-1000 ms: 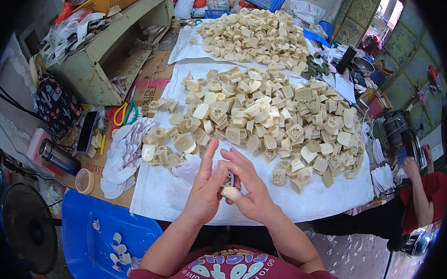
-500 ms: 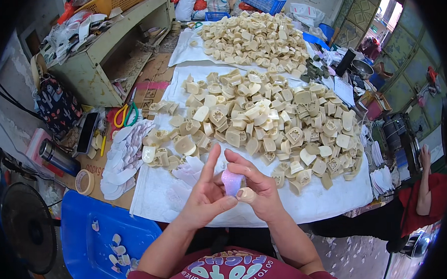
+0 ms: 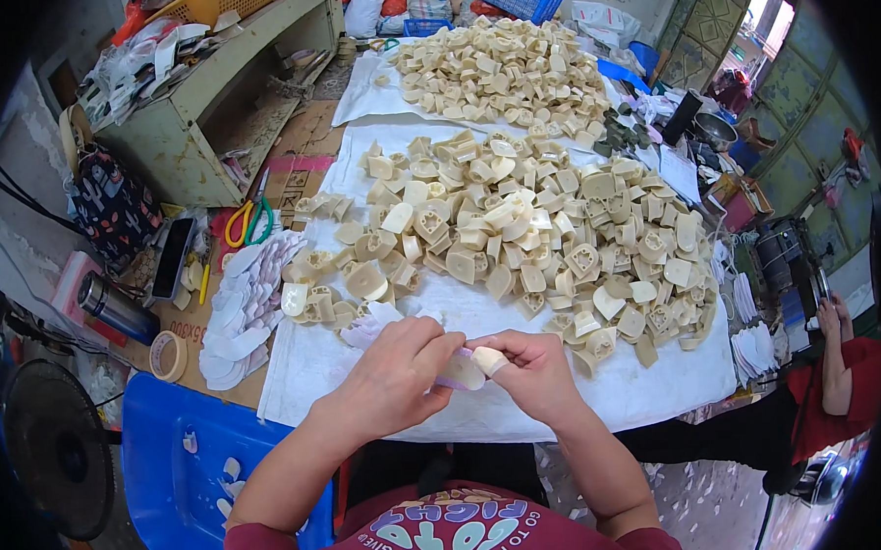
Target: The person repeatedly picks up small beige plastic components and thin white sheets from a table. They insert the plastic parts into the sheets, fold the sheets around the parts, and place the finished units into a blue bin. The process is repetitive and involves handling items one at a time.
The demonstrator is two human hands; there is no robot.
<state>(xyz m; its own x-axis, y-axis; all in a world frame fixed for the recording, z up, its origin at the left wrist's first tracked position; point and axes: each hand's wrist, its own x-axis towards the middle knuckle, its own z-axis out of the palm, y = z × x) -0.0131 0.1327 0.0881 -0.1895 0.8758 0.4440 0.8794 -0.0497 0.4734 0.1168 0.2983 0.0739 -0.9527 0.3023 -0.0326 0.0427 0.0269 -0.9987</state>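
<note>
Low over the near edge of the white cloth, both my hands meet on one small cream shoe heel [image 3: 463, 372] with a lilac covering along its edge. My left hand [image 3: 391, 371] grips it from the left, back of the hand upward, its fingers curled over the piece. From the other side my right hand [image 3: 535, 374] pinches it between thumb and fingers; a pale tape wraps that thumb. The fingers hide part of the heel. Just beyond my left hand lie some pale lilac cut pieces [image 3: 369, 323]. Many bare cream heels [image 3: 517, 222] are heaped ahead.
At left are a stack of white cut-outs [image 3: 236, 313], scissors [image 3: 251, 219], a tape roll [image 3: 169, 357] and a dark flask [image 3: 117, 307]. A blue plastic chair [image 3: 164, 464] holds several pieces, beside a fan [image 3: 60, 449]. Another person's arm [image 3: 837, 356] shows at right.
My left hand has turned from raised, spread fingers to a palm-down grip. The heel has tilted, now showing its cream face. My right hand has shifted slightly right.
</note>
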